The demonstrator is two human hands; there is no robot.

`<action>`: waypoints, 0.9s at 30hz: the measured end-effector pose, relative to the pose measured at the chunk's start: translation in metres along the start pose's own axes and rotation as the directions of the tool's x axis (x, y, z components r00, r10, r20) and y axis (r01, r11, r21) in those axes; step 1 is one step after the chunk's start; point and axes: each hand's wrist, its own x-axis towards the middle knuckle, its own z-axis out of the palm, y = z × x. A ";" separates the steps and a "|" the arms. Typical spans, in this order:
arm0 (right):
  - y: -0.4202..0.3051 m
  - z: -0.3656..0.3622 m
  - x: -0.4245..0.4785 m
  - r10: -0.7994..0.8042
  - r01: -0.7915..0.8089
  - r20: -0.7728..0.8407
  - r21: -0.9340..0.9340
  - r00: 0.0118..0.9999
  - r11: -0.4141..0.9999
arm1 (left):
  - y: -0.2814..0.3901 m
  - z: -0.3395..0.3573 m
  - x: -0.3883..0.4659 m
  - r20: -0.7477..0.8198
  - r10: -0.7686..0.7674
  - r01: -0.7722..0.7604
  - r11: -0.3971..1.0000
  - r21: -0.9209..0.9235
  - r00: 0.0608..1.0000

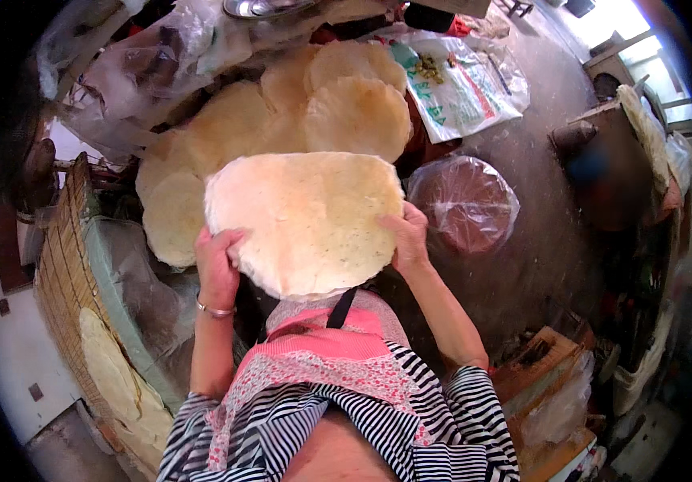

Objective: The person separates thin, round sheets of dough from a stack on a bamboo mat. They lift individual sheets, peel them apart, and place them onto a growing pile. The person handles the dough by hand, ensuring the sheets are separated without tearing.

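Note:
A thin, pale sheet, seemingly of dough or flatbread (307, 223), is held up in front of my body, its surface flecked with dark specks. My left hand (219, 265) pinches its lower left edge, thumb on top. On the opposite edge, my right hand (407, 238) grips it the same way, with the fingers hidden beneath. Behind it, several similar round, yellowish sheets (358, 114) lie overlapping in a wide arc. Part of that spread is hidden by the held sheet.
A round reddish container under clear plastic (466, 205) stands at the right. Beyond it lies a printed plastic bag (457, 90) with small greenish pieces. A woven mat (59, 259) bearing another pale sheet (114, 367) is at the left. Wooden boxes (539, 385) stand at the lower right.

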 end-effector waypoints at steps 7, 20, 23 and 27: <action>-0.002 -0.031 -0.006 -0.093 0.102 -0.231 0.030 0.968 0.994 | -0.015 0.043 0.056 0.239 -0.139 0.138 0.990 0.020 0.961; 0.055 -0.035 0.026 0.005 0.072 -0.278 0.266 0.961 0.961 | -0.011 0.051 0.130 0.470 -0.269 0.189 0.959 0.210 0.841; 0.063 -0.045 0.028 0.011 0.088 -0.292 0.325 0.956 0.942 | -0.011 0.066 0.143 0.512 -0.303 0.196 0.947 0.253 0.804; 0.043 -0.049 0.033 0.052 0.097 -0.336 0.410 0.940 0.907 | -0.011 0.097 0.162 0.577 -0.327 0.168 0.935 0.312 0.748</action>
